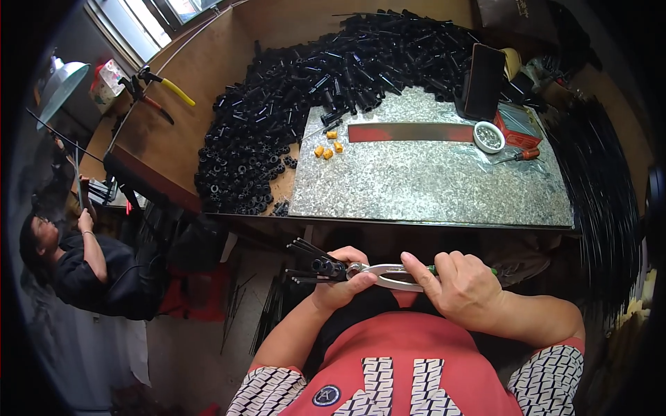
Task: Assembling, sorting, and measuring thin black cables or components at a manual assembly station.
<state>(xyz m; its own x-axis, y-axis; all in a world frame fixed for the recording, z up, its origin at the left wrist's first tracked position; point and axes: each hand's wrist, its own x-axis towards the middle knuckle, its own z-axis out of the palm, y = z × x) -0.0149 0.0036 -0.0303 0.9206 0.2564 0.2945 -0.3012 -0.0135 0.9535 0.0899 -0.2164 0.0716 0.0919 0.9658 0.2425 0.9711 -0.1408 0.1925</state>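
Note:
Just in front of the table's edge, my left hand (340, 283) is closed around a black tubular part (326, 267) with several thin black rods (304, 244) sticking out to the left. My right hand (463, 290) grips silver pliers (397, 277), whose green handle end shows past my fingers. The jaws of the pliers are at the thumb and fingertips of my left hand, against the right end of the part. Exactly what lies between the jaws is hidden by my fingers.
A speckled board (416, 187) carries a metal strip (416, 132), yellow pieces (328, 154), a white bowl (489, 137), a phone (483, 82) and a screwdriver (528, 154). Black tubes (333, 62) are heaped behind it. Long black rods (602, 201) hang right. A co-worker (90, 270) sits left.

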